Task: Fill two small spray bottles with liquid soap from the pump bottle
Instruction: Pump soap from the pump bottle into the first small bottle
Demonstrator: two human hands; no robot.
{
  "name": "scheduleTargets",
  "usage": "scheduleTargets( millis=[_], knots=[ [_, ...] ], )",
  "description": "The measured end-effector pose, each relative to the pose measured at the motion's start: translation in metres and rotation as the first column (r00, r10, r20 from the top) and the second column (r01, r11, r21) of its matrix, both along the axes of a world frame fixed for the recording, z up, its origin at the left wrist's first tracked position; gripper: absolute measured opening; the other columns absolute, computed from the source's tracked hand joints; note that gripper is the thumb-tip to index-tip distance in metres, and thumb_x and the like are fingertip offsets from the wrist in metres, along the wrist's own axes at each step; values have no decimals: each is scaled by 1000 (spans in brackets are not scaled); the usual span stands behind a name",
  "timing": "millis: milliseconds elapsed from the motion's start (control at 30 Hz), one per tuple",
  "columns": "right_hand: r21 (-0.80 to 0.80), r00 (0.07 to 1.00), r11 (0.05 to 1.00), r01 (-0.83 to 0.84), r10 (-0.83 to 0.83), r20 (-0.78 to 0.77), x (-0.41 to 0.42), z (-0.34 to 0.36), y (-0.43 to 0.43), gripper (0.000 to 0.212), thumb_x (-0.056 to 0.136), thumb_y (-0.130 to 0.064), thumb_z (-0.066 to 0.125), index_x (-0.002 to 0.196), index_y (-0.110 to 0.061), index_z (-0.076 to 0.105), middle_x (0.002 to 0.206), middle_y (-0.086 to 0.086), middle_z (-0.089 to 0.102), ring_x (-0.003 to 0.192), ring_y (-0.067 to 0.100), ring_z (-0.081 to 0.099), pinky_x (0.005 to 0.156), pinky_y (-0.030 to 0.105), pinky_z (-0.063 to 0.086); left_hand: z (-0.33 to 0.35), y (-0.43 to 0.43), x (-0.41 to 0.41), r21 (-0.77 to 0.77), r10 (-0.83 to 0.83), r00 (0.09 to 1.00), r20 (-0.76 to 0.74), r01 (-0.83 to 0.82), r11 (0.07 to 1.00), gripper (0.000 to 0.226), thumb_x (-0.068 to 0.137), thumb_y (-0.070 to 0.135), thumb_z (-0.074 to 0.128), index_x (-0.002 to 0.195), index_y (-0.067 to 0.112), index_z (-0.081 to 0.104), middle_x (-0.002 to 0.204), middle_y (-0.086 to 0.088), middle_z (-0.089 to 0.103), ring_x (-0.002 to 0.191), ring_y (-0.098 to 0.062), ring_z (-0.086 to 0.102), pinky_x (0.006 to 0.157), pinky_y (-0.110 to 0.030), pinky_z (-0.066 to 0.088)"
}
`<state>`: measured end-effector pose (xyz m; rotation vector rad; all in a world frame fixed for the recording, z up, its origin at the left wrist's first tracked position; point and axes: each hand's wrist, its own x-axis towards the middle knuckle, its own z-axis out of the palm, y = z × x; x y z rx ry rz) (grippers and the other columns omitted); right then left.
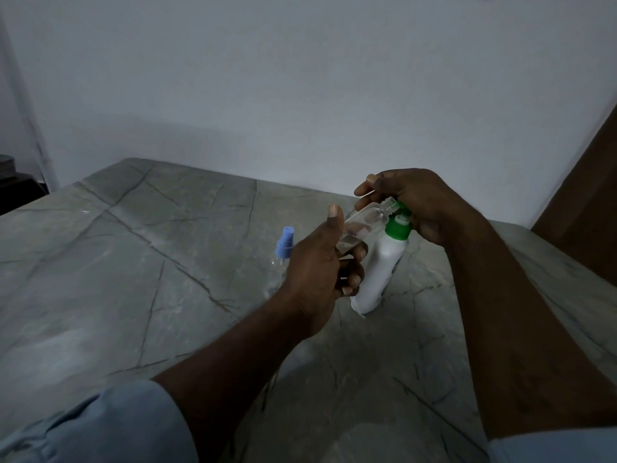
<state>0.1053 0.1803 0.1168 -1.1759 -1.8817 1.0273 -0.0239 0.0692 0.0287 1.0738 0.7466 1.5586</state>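
Our left grip [320, 262] is curled round the base of the uncapped clear spray bottle [364, 223], thumb up along its side. The bottle tilts toward 2 o'clock, and its open threaded neck sits just beside the green pump head [397, 225]. Our right grip [417, 205] is closed over the top of that pump head, so the nozzle is mostly hidden. The white pump bottle [380, 272] stands on the grey veined tabletop [133, 262] at 3 o'clock of the left grip. The blue-capped spray bottle [283, 248] stands at 9 o'clock, just behind the left grip.
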Motion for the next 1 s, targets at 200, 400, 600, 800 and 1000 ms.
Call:
scheduleTargets(
  millis=[200,400,600,800,1000],
  knots=[
    [-37,1000,999,18,-17,24,-3,-6,0,24,100,-21,60,96,-8,80,105,13,78,98,34,74,91,46,58,-2,1,-2,-53,24,1000,-7,-24,998,47,103,56,37,75,19,49,58,4,43,47,-8,38,47,-22,30],
    [-31,998,999,32,-31,47,-2,-5,4,26,97,-28,64,86,-15,82,104,8,79,111,39,69,102,58,53,-1,-1,0,-47,10,1000,-11,-11,999,48,104,54,36,72,21,50,58,3,39,49,-10,33,51,-26,24],
    [6,999,1000,8,-8,35,-1,2,2,30,97,-38,63,92,-15,80,98,5,80,111,39,69,105,60,49,0,-2,0,-35,19,1000,-17,-20,999,42,103,52,42,84,17,56,64,4,51,52,-10,44,52,-25,34],
    [-2,1000,1000,1,-1,23,-1,0,2,26,95,-34,64,92,-14,81,99,6,80,108,38,70,104,59,51,2,-4,1,-33,24,1000,-19,-24,999,35,104,46,43,90,16,55,65,5,53,51,-8,47,48,-22,37],
    [-73,999,997,-4,1,-32,-4,-6,1,20,96,-19,64,97,-6,80,105,8,79,108,34,72,96,48,58,1,-3,0,-80,43,999,8,-42,996,38,101,49,46,91,13,56,68,0,52,49,-9,45,45,-20,36]
  ],
)
